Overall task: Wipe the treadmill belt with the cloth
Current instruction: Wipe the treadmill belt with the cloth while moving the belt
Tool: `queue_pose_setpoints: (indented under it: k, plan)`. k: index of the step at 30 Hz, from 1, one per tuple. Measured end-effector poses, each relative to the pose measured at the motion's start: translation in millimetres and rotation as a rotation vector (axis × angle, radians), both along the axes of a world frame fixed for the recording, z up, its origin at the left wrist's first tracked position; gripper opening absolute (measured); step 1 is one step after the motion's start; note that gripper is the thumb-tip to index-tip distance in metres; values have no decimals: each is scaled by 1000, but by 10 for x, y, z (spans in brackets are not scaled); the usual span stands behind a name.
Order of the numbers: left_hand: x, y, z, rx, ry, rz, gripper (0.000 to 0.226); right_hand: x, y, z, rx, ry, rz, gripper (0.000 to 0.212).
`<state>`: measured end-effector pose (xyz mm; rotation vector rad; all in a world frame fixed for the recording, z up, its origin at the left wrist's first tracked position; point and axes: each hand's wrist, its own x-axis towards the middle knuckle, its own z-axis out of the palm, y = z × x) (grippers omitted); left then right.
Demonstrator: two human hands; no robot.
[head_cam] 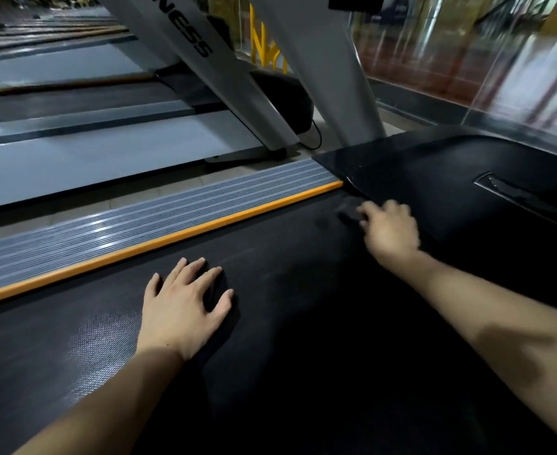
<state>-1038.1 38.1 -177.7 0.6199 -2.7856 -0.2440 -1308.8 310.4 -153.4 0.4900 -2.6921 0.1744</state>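
Here the left hand lies flat, fingers spread, on the black textured treadmill belt. Farther right, the blurred right hand presses a dark cloth; its finger state is unclear. The grey upright reads "NESS".

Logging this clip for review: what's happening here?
A person leans over a treadmill belt. The right hand presses a dark cloth onto the belt's front end, beside the black motor cover; it is blurred. The left hand lies flat on the belt, fingers spread, near the orange strip.
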Motion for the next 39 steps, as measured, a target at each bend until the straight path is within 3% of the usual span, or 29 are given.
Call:
queue_pose_setpoints:
  k: [4,9,12,15,18,21,26,29,32,35,37,39]
  plan:
    - [-3,-15,-19,7,3,7,67,180,-147,-36,-106,0,-116,26]
    - [16,5,-17,13,-5,7,68,1481,-791,-163,-137,-31,345,27]
    - [21,-2,1,14,-11,10,69,1392,-723,-69,-99,-4,532,32]
    - [21,18,19,32,-3,-1,73,622,-271,-64,-4,149,263,28]
    - [11,24,31,32,10,-6,73,18,135,-5,-85,9,-75,30]
    - [17,3,23,23,-3,-3,74,222,-56,-32,-149,-29,-115,28]
    - [24,3,1,30,11,-7,74,1427,-685,-198,-176,-46,375,28]
    - [18,-1,-7,22,5,-1,75,1397,-624,-132,-158,-58,578,30]
    - [25,-8,-2,21,-2,-8,76,608,-202,-137,-135,86,318,26]
    - [15,-13,0,20,-1,-11,76,70,171,-54,-173,-53,-74,28]
    - [5,-9,-4,18,-4,-13,75,174,97,-34,-160,-63,-138,25]
    - [17,-12,-11,18,-5,-11,76,536,-136,-69,-162,-14,-37,23]
